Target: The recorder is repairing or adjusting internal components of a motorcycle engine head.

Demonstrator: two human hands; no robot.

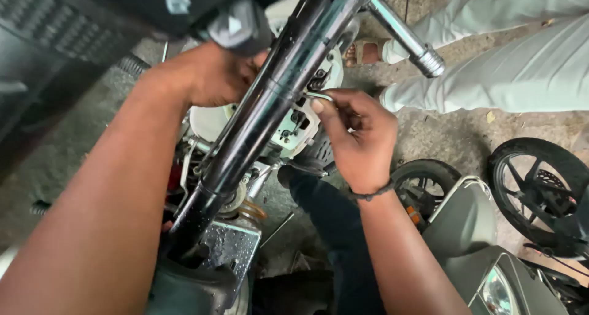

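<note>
A black motorcycle fork tube runs diagonally across the middle of the view. My left hand is wrapped around the grey handlebar grip at the top. My right hand pinches a small bent metal key whose tip sits in the white headlight bracket just behind the fork. A dark cord band circles my right wrist.
Another person in pale trousers and a sandal stands at the upper right, beside a chrome handlebar end. A grey scooter front and a motorcycle wheel sit at the lower right. The ground is rough concrete.
</note>
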